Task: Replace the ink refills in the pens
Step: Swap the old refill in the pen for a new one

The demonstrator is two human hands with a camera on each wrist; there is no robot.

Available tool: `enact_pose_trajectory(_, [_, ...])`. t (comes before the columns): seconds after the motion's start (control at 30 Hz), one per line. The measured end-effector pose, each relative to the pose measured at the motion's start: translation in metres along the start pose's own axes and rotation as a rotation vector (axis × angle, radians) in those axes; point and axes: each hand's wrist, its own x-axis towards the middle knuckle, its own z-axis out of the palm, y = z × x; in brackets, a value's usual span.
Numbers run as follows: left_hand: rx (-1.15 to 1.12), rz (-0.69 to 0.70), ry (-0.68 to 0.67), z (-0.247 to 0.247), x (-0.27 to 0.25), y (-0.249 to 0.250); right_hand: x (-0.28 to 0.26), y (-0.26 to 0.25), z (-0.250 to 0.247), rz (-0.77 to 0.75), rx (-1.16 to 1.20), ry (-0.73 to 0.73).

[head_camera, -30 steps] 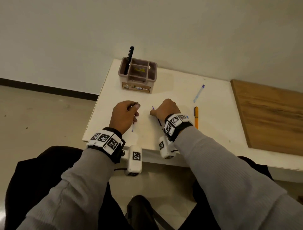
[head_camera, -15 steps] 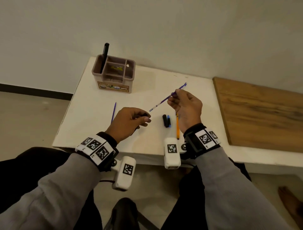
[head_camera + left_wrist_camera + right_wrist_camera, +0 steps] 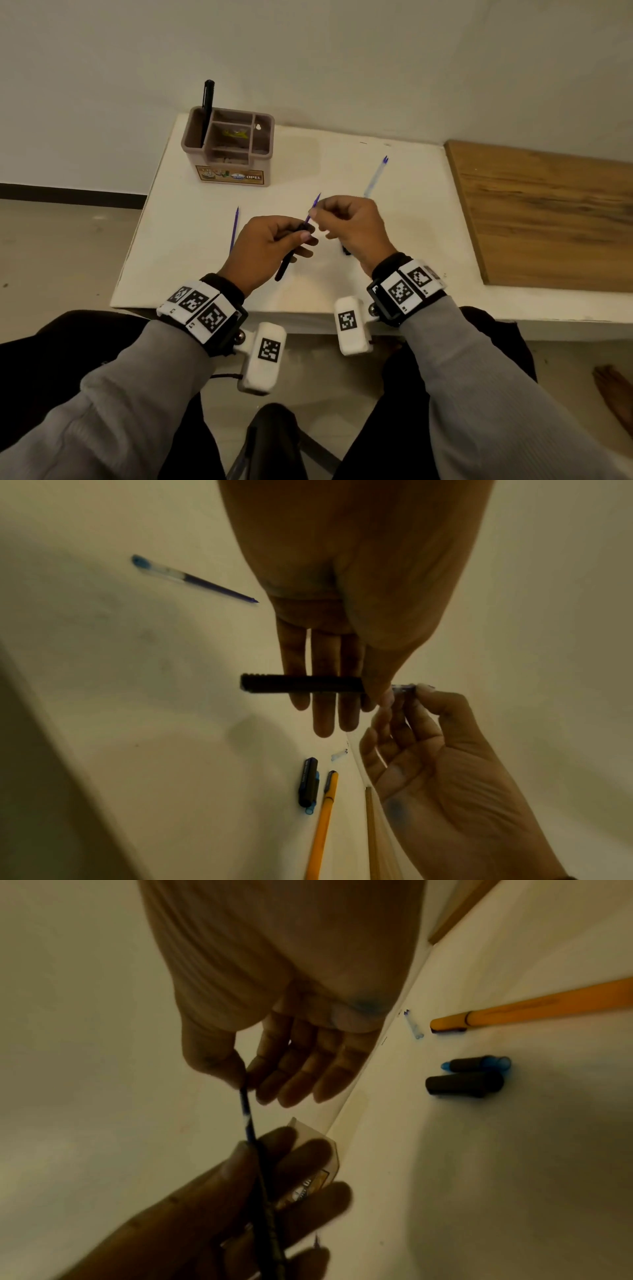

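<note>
My left hand grips a black pen barrel above the white table; the left wrist view shows the barrel lying across the fingers. My right hand pinches a thin blue refill between thumb and forefinger. The refill's lower end meets the barrel's open end, as the refill and the barrel show in the right wrist view. A second blue refill lies on the table to the left, and a clear-blue one lies farther back on the right.
A brown desk organizer with a black pen in it stands at the table's back left. A black cap beside a blue-ended piece and an orange pen lie under my right hand. A wooden board lies at the right.
My right hand has carried the blue refill left and down, from held apart at the right to the barrel's open end in my left hand. The left hand rose slightly.
</note>
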Motion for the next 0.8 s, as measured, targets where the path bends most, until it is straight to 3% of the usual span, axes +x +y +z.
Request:
enact_pose_trajectory(0.07, [-0.001, 0.006, 0.008, -0.001, 0.001, 0.0, -0.002, -0.001, -0.002, 0.011, -0.069, -0.08])
enact_pose_trajectory(0.13, [-0.007, -0.007, 0.008, -0.001, 0.001, -0.002, 0.0, -0.002, -0.008, 0.007, -0.071, -0.07])
enact_pose_trajectory(0.3, [-0.002, -0.033, -0.025, 0.003, 0.005, -0.005, 0.01, 0.005, -0.024, 0.028, 0.012, 0.11])
enact_pose_trajectory(0.4, [-0.017, -0.05, -0.027, 0.006, 0.011, -0.005, 0.018, 0.019, -0.037, 0.075, -0.059, 0.242])
enact_pose_trajectory(0.6, [-0.006, -0.085, -0.029, 0.013, 0.023, -0.012, 0.03, 0.054, -0.047, 0.291, -0.48, 0.169])
enact_pose_trajectory(0.8, [-0.012, -0.105, -0.034, 0.012, 0.03, -0.015, 0.036, 0.057, -0.044, 0.334, -0.59, 0.137])
